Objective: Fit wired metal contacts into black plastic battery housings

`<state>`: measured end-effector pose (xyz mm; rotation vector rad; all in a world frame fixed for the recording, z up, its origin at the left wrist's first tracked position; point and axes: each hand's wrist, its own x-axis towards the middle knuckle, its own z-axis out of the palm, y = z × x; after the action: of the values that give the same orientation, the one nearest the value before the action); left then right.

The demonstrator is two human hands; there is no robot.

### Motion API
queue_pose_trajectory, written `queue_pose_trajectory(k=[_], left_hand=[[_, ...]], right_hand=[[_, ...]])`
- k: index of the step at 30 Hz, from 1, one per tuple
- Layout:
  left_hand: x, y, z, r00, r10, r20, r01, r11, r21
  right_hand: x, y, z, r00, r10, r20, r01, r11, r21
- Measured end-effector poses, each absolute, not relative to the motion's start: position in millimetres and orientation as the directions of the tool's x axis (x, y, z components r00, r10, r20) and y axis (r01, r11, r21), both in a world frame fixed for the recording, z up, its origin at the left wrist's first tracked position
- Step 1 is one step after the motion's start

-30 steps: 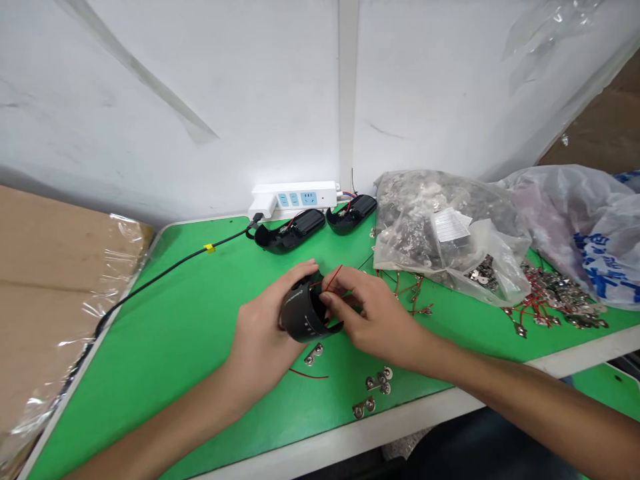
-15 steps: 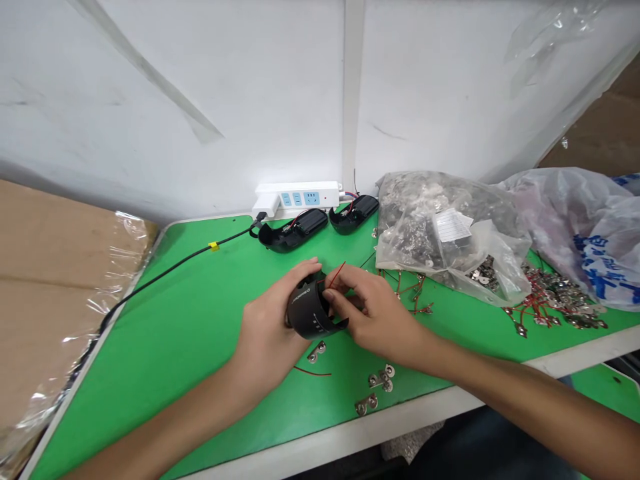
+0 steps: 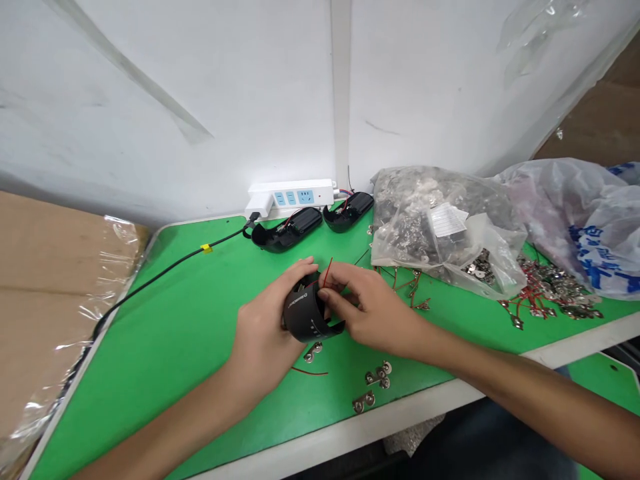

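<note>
Housing of curved black plastic (image 3: 304,313) sits raised over the middle of the green table (image 3: 165,373), cupped by the closed fingers of the left hand (image 3: 265,319); the nearly closed fingertips of the right hand (image 3: 373,308) appear to pinch a thin red wire (image 3: 327,273). Housing should handle light and stiff: grip its outer wall. Treat the wire as fragile.

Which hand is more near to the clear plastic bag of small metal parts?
The right hand is nearer: it is in front of and left of the clear plastic bag of small metal parts, not touching it. The left hand is farther left, holding a black curved plastic housing.
</note>
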<state>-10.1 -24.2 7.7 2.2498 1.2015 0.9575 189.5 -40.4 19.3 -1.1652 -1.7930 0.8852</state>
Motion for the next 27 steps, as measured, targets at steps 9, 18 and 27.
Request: queue_pose_trajectory(k=[9,18,27], left_hand=[[-13.0,-8.8,18.9,0.369,0.865,0.339,0.527,-0.495,0.69],[-3.1,-18.9,39.4,0.439,0.876,0.201,0.179,-0.305,0.935],[-0.7,-16.4,27.9,0.558,0.817,0.147,0.123,-0.257,0.959]], right_hand=[[196.8,-40.9,25.3,-0.251,0.937,0.241,0.243,0.302,-0.922],[201.8,-48.7,30.6,-0.17,0.84,0.515,0.434,0.533,-0.726],[198.9,-47.0,24.1,-0.226,0.879,0.419,0.426,0.476,-0.769]])
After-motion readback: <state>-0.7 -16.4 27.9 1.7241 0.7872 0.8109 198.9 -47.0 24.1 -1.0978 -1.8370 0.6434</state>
